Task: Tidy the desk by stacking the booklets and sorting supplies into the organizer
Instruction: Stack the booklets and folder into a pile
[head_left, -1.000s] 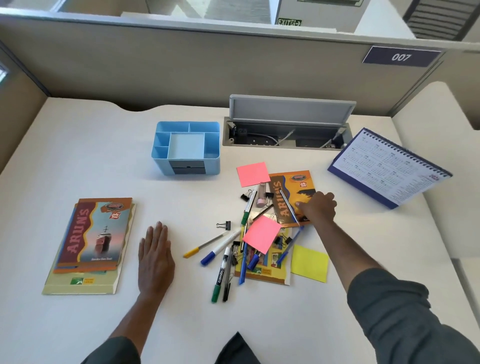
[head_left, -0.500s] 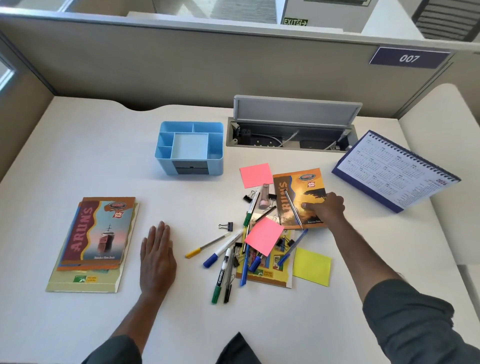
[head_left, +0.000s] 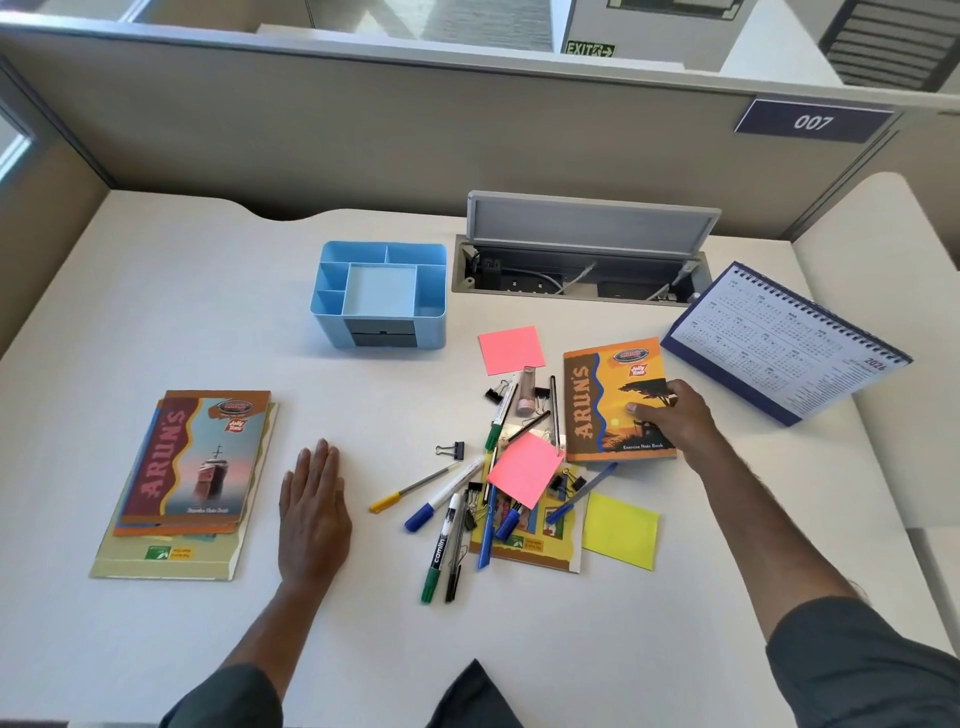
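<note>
Right hand (head_left: 675, 415) grips the right edge of the orange ARUN'S sunset booklet (head_left: 608, 400), thumb on the cover, fingers curled under the edge; booklet sits right of the supply pile, near edge looks slightly raised, can't tell if it's fully off the desk (head_left: 208, 270). Left hand (head_left: 311, 512) flat on the desk, palm down, fingers straight and together, holding nothing, just right of the booklet stack (head_left: 192, 467).

Stack: ARUN'S ship-cover booklet on top, orange one under it, pale green pad at the bottom, near-left part of the desk.

Pile between the hands: green marker (head_left: 441, 551), black pen beside it, blue-capped marker (head_left: 441, 501), yellow-tipped pen (head_left: 413, 488), several blue pens, binder clips (head_left: 451, 449), pink eraser-like stick (head_left: 526, 389). Pink sticky pad (head_left: 524, 467) lies over the pens and over a yellow booklet (head_left: 540, 540) partly buried below. Second pink sticky pad (head_left: 510, 349) farther back, apart from the pile. Yellow sticky pad (head_left: 621, 530) just right of the yellow booklet.

Blue organizer (head_left: 382, 296) behind the pile, compartments hold nothing visible, small dark drawer at front. Open cable tray (head_left: 582, 270) to its right, lid up. Desk calendar (head_left: 789, 338) far right, tilted. Partition sign 007 (head_left: 813, 122).
</note>
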